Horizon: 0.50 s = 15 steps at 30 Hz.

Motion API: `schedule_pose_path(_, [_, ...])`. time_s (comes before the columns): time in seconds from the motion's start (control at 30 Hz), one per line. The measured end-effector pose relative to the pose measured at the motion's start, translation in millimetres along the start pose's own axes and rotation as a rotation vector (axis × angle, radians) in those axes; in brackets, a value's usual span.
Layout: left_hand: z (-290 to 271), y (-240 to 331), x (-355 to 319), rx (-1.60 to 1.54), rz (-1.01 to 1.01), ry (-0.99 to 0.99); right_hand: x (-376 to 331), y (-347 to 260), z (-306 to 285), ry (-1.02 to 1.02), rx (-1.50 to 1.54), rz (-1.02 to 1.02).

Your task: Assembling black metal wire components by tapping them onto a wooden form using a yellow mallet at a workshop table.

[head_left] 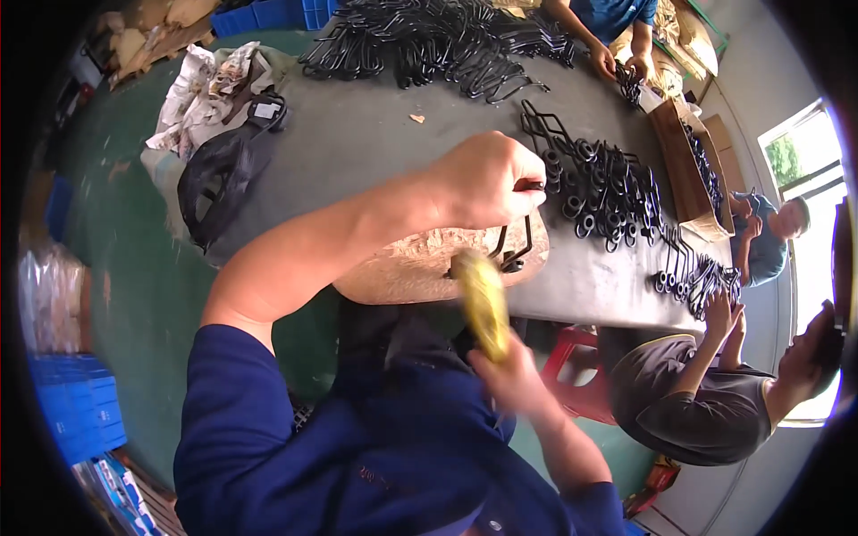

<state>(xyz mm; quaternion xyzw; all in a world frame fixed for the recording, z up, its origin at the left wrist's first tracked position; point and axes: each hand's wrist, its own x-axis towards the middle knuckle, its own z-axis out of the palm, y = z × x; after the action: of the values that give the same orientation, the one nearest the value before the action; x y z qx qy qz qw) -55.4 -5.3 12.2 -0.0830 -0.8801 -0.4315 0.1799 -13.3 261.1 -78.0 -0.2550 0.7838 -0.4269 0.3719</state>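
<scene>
My left hand is closed in a fist around a black bent metal rod. Two legs of the rod reach down to the worn wooden board at the table's near edge. Small dark pieces sit at the rod's lower end, partly hidden. My right hand grips a thick yellow tool with a rounded end, smeared by motion. Its tip is in front of the board, close to the rod; whether they touch I cannot tell.
Black metal parts with rings lie right of the board; a large heap of bent rods is at the back. A cardboard box stands far right. Co-workers handle parts there. A black bag lies left, a red stool right.
</scene>
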Motion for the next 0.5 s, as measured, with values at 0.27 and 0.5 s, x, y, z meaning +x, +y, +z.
schedule_pose_path(0.27, [-28.5, -43.5, -8.5, -0.221, -0.170, 0.144, -13.8, -6.2, -39.9, -0.014, 0.129, 0.029])
schedule_pose_path(0.5, [-161.5, -159.2, -71.5, -0.215, -0.855, 0.355, 17.1, 45.8, -90.1, 0.310, 0.564, 0.027])
